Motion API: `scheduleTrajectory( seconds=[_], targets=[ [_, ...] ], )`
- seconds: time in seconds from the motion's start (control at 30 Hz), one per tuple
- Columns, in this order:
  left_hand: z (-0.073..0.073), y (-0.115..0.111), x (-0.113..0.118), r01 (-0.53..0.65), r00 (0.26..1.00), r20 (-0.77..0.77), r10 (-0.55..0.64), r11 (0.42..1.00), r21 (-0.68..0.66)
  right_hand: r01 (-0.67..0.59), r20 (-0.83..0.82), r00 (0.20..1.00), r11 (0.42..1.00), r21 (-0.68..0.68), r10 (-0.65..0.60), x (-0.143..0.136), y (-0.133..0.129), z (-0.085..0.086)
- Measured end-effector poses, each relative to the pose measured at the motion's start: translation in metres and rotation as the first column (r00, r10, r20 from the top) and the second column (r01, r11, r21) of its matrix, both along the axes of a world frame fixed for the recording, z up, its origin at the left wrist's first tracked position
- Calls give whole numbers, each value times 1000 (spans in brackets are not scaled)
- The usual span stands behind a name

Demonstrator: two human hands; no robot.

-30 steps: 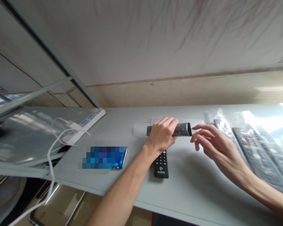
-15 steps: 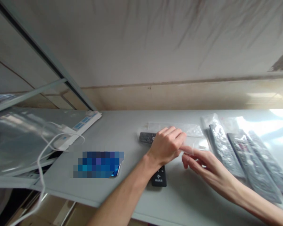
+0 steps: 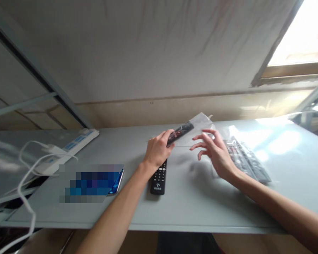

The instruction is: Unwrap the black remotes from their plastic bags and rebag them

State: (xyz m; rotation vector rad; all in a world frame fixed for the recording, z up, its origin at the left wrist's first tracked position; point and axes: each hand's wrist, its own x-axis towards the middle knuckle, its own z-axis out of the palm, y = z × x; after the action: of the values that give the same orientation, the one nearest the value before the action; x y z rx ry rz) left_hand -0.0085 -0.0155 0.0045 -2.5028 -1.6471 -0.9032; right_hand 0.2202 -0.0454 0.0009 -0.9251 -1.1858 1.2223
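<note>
My left hand (image 3: 159,150) is closed on a black remote in a clear plastic bag (image 3: 184,132), held tilted above the shelf with its far end up to the right. Below that hand, a bare black remote (image 3: 158,181) lies on the grey surface, its upper end hidden by the fingers. My right hand (image 3: 213,150) is open near the loose end of the bag, fingers apart and curved. Bagged remotes (image 3: 247,160) lie beyond my right wrist, partly covered by it.
A phone (image 3: 116,183), partly pixelated, lies left of the bare remote. A white power strip (image 3: 79,143) with a white cable (image 3: 23,201) stands at the left, by a metal frame (image 3: 55,92). The grey shelf's front edge (image 3: 148,227) runs below.
My left hand has lifted the bagged remote and tilted it up. My right hand has come away from my left, its fingers spread. The view has turned to the right, showing a window.
</note>
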Motion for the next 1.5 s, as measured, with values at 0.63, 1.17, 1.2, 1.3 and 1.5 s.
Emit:
scheduleTrajectory(
  seconds=[0.63, 1.17, 1.2, 1.3, 1.5],
  targets=[
    [-9, 2, 8, 266, 910, -229, -346, 911, -315, 182, -2, 982, 963, -197, -186, 19, 31, 0],
    [-19, 4, 3, 233, 922, -209, -325, 900, -368, -158, 829, 489, 907, 389, -270, 44, 37, -33],
    [-19, 4, 4, 233, 922, -208, -328, 895, -380, -181, 854, 437, 903, 390, -282, 45, 37, -35],
    [-18, 5, 5, 221, 927, -200, -317, 893, -392, -227, 904, 302, 898, 378, -304, 46, 35, -40],
    [-17, 3, 5, 226, 927, -207, -312, 907, -356, -257, 944, 75, 909, 329, -320, 44, 29, -44]
  ],
)
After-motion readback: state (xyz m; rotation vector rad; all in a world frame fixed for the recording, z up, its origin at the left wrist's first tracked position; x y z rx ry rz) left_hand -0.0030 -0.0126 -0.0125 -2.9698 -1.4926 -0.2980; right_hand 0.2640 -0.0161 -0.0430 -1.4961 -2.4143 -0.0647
